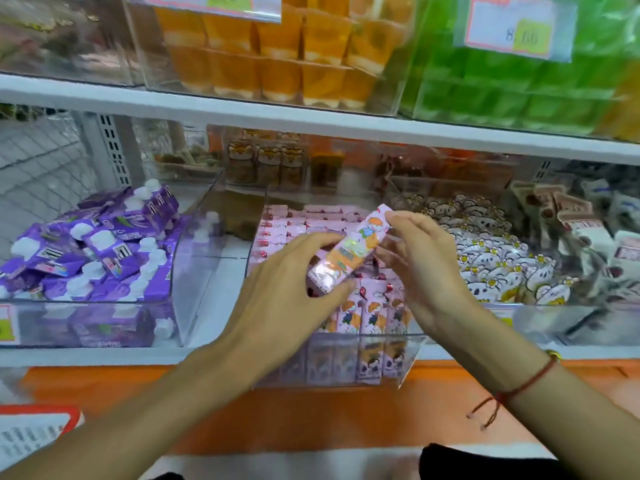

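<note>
A long pink snack box (349, 249) with a cartoon figure is held tilted above a clear plastic bin (408, 358) full of the same pink boxes. My left hand (287, 285) grips its lower end between fingers and thumb. My right hand (422, 265) pinches its upper end with the fingertips. Several matching boxes (374, 315) stand upright in rows in the bin beneath.
A clear bin of purple spouted pouches (93, 251) sits at left. White cartoon-face packets (491, 258) fill the bin at right. Orange jelly cups (277, 53) and green packs (519, 88) stand on the shelf above. An orange ledge (311, 410) runs below.
</note>
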`<state>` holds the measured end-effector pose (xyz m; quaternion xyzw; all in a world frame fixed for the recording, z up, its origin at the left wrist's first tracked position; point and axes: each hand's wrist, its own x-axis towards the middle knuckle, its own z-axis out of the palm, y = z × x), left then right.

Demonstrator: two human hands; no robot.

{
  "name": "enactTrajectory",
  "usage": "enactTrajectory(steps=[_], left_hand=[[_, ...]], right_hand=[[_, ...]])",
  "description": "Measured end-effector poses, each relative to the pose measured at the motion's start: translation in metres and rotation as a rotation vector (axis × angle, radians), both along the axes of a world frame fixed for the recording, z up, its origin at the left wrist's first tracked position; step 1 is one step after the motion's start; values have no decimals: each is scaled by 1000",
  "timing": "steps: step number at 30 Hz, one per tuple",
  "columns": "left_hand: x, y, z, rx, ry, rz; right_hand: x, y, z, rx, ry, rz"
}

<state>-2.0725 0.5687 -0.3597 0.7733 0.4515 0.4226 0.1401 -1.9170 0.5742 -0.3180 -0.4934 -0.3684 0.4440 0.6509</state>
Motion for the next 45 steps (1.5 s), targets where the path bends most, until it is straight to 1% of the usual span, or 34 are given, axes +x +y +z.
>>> enactTrajectory(steps=[4,7,9,11,13,14,16,21,23,24,26,29,30,32,33,35,39,40,43,45], left_hand=[[1,7,3,22,-65,38],[2,6,7,-9,-134,29],[5,5,6,-56,-235,11],[7,3,6,-132,-387,-14],[9,2,6,-204,-516,-44],[10,2,6,-220,-548,-57],[9,3,5,-220,-543,-81],[8,6,2,-150,-356,-45],[7,8,3,-128,-348,-36],[7,8,4,-149,-363,-50],[8,6,6,-230,-424,-107],[9,4,10,-372,-530,-171],[9,5,11,-451,-601,-180],[8,6,16,-676,-732,-200],[7,6,17,-770,-753,-225],[7,7,18,-855,-738,-270],[5,6,15,-817,-712,-283],[5,6,14,-775,-688,-279],[4,6,9,-572,-569,-225],[2,6,8,-483,-546,-194]], right_hand=[[-3,5,4,-5,43,20],[-5,9,6,6,39,80],[-7,9,5,0,41,180],[-11,8,4,16,27,302],[-17,9,3,53,-42,386],[-19,10,3,64,-78,403],[-21,10,2,79,-114,400],[-21,11,-7,142,-110,252],[-19,11,-8,176,-121,222],[-17,11,-9,191,-134,235],[-12,11,-8,189,-180,279],[-4,13,-7,124,-246,355],[-2,13,-7,89,-254,364],[0,14,-9,0,-257,367],[1,14,-11,-39,-250,378],[1,14,-13,-86,-232,400],[0,13,-13,-92,-200,400],[0,12,-13,-76,-213,415],[3,12,-13,19,-340,458],[3,10,-11,80,-364,491]])
